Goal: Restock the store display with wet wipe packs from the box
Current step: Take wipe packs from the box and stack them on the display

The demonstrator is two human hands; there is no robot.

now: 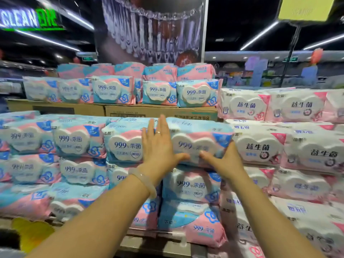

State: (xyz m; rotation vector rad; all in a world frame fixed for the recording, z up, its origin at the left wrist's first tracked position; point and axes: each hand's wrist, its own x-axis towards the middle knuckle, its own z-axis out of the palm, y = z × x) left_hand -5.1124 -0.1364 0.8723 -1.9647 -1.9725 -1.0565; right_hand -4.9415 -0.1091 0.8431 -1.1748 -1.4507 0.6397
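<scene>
At the front of the display, a blue-and-pink wipe pack [197,142] sits atop its stack, being seated. The left hand [158,146] lies flat and open against the pack's left edge; the right hand [223,159] grasps its lower right corner, apparently pushing it home. Next comes squaring it, then fetching another. The supply box is out of view.

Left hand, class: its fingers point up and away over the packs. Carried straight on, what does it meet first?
Probably the cardboard box behind the top blue-and-pink pack; the left hand lies flat on that pack, though depth is unclear.
</scene>
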